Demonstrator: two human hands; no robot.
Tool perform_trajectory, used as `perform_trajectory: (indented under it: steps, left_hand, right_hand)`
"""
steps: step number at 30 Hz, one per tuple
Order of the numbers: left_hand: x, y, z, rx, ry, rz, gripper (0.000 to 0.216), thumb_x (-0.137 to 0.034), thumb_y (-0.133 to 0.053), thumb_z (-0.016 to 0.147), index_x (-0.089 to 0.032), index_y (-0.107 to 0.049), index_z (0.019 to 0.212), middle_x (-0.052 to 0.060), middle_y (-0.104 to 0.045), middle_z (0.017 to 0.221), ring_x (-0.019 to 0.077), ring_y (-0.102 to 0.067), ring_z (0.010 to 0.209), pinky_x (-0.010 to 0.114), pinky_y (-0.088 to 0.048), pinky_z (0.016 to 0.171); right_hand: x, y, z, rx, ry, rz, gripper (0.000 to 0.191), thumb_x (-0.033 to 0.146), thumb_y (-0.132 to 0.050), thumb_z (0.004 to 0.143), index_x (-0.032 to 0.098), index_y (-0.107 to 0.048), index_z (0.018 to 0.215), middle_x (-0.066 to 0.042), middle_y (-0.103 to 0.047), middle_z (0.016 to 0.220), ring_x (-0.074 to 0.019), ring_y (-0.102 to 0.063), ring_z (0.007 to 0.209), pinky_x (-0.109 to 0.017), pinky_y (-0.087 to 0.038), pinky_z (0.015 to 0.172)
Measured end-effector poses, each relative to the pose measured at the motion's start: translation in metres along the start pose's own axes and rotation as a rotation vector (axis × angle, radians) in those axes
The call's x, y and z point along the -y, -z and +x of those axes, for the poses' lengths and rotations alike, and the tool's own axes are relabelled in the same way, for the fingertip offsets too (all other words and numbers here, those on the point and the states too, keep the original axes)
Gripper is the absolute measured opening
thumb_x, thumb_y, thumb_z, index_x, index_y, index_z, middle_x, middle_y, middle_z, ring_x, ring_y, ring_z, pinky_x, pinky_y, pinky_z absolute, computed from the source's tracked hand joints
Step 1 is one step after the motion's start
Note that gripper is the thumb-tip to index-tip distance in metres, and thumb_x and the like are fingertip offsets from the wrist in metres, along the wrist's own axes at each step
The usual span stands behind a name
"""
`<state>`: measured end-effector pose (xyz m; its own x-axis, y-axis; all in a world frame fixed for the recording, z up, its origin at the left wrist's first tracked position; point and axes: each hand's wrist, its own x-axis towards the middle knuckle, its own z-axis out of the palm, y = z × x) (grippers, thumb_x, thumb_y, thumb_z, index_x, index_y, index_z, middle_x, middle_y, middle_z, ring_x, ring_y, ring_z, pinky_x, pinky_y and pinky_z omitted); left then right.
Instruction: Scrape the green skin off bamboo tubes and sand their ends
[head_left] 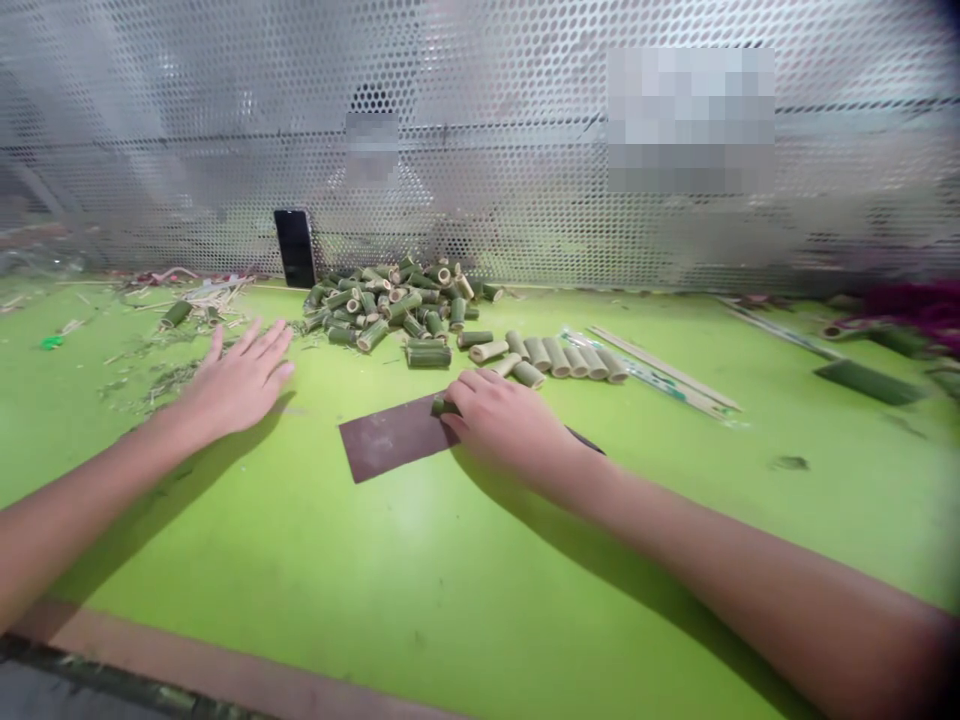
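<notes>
Heap of tubes (pixel 390 305): piled on the green table (pixel 420 600) at about 11 o'clock from the right hand (pixel 502 415), with 12 toward the metal screen (pixel 510 210); mostly green, hollow, round holes showing at some ends.
Row of pale tubes (pixel 576 361): lying side by side at 2 o'clock from the same hand; hollow too, too small to see deep inside.
Clear wrapper (pixel 667 385): near 3 o'clock, long and thin, with green marks; too blurred to tell the inside.
Small green tube (pixel 441 407): at the 9 o'clock side of the right hand, over the brown sheet (pixel 397 437), one end poking out past the fingers, the rest hidden.
Right-hand grip: thumb and fingers closed around the small green tube, pressed down near the right end of the sheet.
Left hand (pixel 244 372): at 9 o'clock, palm down, fingers spread apart; near the green scraps (pixel 169 382).
Black phone (pixel 295 248): standing at 10 o'clock, leaning on the screen.
</notes>
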<state>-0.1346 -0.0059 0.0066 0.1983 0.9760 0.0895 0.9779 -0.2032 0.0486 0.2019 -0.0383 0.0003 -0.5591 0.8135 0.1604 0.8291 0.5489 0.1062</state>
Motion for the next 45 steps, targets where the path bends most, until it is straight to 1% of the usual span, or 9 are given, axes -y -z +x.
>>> perform_trajectory:
  steps: [3, 7, 11, 14, 19, 25, 37, 40, 45]
  left_hand:
    - [-0.053, 0.004, -0.024, -0.027, -0.118, -0.076, 0.061, -0.055, -0.024, 0.108, -0.038, -0.012, 0.165, -0.008, -0.015, 0.172, 0.033, -0.002, 0.159, 0.06, 0.005, 0.129]
    - [-0.103, -0.009, -0.048, 0.271, -0.434, -0.289, 0.059, -0.058, -0.029, 0.109, -0.044, -0.012, 0.164, -0.01, -0.014, 0.171, 0.0278, -0.013, 0.159, 0.057, -0.013, 0.13]
    - [-0.074, -0.02, -0.031, 0.302, -0.268, -0.229, 0.061, -0.061, -0.025, 0.108, -0.036, -0.023, 0.164, -0.004, -0.017, 0.171, 0.0296, -0.016, 0.158, 0.058, -0.011, 0.129]
    - [-0.046, -0.022, -0.019, 0.097, -0.057, -0.051, 0.067, -0.057, -0.023, 0.109, -0.024, -0.018, 0.167, 0.003, -0.012, 0.171, 0.0312, -0.009, 0.159, 0.058, 0.003, 0.128]
    - [-0.035, -0.026, -0.027, 0.172, -0.299, -0.144, 0.058, -0.053, -0.026, 0.11, -0.039, -0.016, 0.165, -0.006, -0.014, 0.171, 0.0244, -0.017, 0.158, 0.051, -0.013, 0.13]
    - [-0.015, -0.015, -0.02, 0.195, -0.145, -0.058, 0.062, -0.053, -0.025, 0.109, -0.029, -0.02, 0.165, -0.001, -0.01, 0.171, 0.0291, -0.007, 0.159, 0.054, -0.002, 0.129]
    - [-0.013, -0.015, -0.019, 0.293, -0.234, -0.162, 0.059, -0.06, -0.03, 0.107, -0.039, -0.03, 0.162, -0.004, -0.023, 0.17, 0.0317, -0.021, 0.157, 0.056, -0.02, 0.128]
    - [-0.013, -0.011, -0.018, 0.213, -0.024, -0.105, 0.065, -0.056, -0.022, 0.108, -0.025, -0.022, 0.166, 0.004, -0.02, 0.171, 0.0342, -0.018, 0.157, 0.057, -0.017, 0.129]
    - [-0.056, 0.005, -0.039, 0.209, -0.178, -0.183, 0.066, -0.063, -0.017, 0.107, -0.034, -0.013, 0.166, -0.006, -0.005, 0.172, 0.0311, -0.005, 0.159, 0.056, -0.011, 0.13]
  right_hand:
    - [-0.001, -0.001, 0.0, -0.011, 0.011, 0.001, 0.016, 0.018, -0.059, 0.1, 0.01, -0.072, 0.098, -0.014, -0.074, 0.101, -0.0265, -0.068, 0.094, -0.038, -0.056, 0.083]
    - [-0.002, -0.002, 0.0, -0.036, 0.023, -0.002, 0.014, 0.017, -0.06, 0.1, 0.01, -0.072, 0.098, -0.014, -0.074, 0.1, -0.0272, -0.069, 0.096, -0.04, -0.055, 0.087]
    - [-0.001, -0.002, 0.001, -0.02, 0.02, 0.004, 0.017, 0.021, -0.059, 0.101, 0.011, -0.072, 0.097, -0.013, -0.073, 0.098, -0.0271, -0.068, 0.094, -0.039, -0.055, 0.083]
    - [-0.001, -0.001, 0.001, -0.018, 0.014, 0.012, 0.015, 0.02, -0.06, 0.1, 0.011, -0.072, 0.095, -0.013, -0.073, 0.097, -0.0275, -0.068, 0.094, -0.038, -0.054, 0.08]
    - [-0.002, -0.001, 0.001, -0.022, 0.018, 0.041, 0.015, 0.02, -0.06, 0.1, 0.012, -0.072, 0.095, -0.013, -0.073, 0.096, -0.0271, -0.068, 0.092, -0.039, -0.054, 0.081]
    - [-0.002, -0.002, 0.0, -0.03, 0.018, 0.031, 0.015, 0.02, -0.06, 0.1, 0.012, -0.072, 0.094, -0.013, -0.073, 0.099, -0.0273, -0.068, 0.093, -0.039, -0.055, 0.082]
    - [-0.001, 0.0, -0.001, -0.048, 0.028, 0.027, 0.015, 0.02, -0.06, 0.1, 0.011, -0.071, 0.095, -0.013, -0.072, 0.097, -0.0271, -0.068, 0.094, -0.039, -0.054, 0.084]
    - [-0.001, -0.001, -0.001, -0.051, 0.021, 0.027, 0.014, 0.02, -0.06, 0.1, 0.012, -0.071, 0.095, -0.013, -0.072, 0.097, -0.0272, -0.068, 0.094, -0.039, -0.054, 0.084]
    - [-0.001, -0.002, -0.001, -0.048, 0.026, 0.017, 0.014, 0.021, -0.061, 0.1, 0.012, -0.071, 0.096, -0.013, -0.072, 0.098, -0.0279, -0.068, 0.094, -0.04, -0.054, 0.086]
